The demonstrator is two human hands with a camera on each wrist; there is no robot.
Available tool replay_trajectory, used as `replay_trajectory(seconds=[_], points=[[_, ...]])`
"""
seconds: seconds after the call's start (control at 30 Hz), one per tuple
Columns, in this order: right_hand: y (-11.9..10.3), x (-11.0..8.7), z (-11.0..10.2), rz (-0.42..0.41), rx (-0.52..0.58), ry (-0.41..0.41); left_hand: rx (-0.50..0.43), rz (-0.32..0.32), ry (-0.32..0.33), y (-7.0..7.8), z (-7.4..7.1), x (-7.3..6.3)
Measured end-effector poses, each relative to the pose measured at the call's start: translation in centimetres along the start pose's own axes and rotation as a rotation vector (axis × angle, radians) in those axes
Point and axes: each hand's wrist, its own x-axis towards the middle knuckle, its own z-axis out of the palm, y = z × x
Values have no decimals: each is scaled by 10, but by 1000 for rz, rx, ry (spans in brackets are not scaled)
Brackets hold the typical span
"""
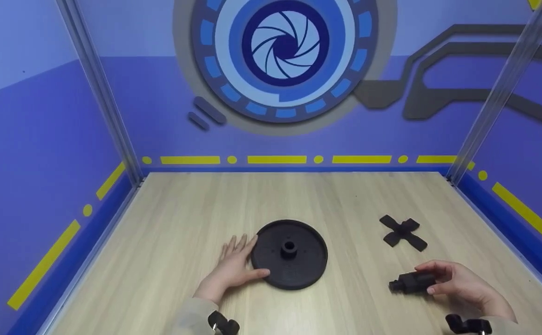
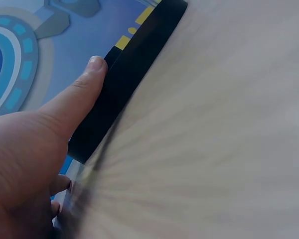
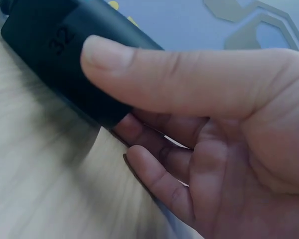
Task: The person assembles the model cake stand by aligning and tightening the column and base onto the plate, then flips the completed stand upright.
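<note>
A round black disc (image 1: pixel 306 272) with a raised rim and a hollow central hub lies on the table in the head view. My left hand (image 1: pixel 233 269) rests against its left side, fingers spread and fairly straight, the thumb on the near rim. In the left wrist view the left thumb (image 2: pixel 79 94) touches the disc's side wall (image 2: pixel 134 59). Farther right, my right hand (image 1: pixel 459 286) pinches a black stepped cylindrical part (image 1: pixel 408 283) between thumb and fingers. Its narrower end points left, and "32" is marked on its side (image 3: pixel 50 55) in the right wrist view.
A black four-bladed cross piece (image 1: pixel 402 231) lies on the wooden table (image 1: pixel 196 204), beyond the right hand. Blue printed panels (image 1: pixel 159 111) stand at the back and both sides, with metal posts (image 1: pixel 108 102) at the back corners.
</note>
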Motion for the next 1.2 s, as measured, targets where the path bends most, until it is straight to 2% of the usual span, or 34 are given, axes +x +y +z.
replay_trajectory(seconds=[0.23, 0.53, 0.83, 1.03, 1.1, 1.2], points=[[-1, 1, 1, 23, 71, 60, -14, 2, 8, -1, 1, 0], [-25, 20, 13, -19, 78, 177, -24, -10, 0, -1, 0, 1], [-51, 60, 34, -98, 67, 248, -20, -7, 13, -1, 1, 1], [-65, 90, 52, -189, 110, 236, -21, -3, 19, -1, 2, 0], [-70, 99, 60, -192, 80, 244, -19, -2, 21, 0, 1, 0], [-78, 114, 73, -149, 14, 290, -22, -4, 22, -1, 2, 0]])
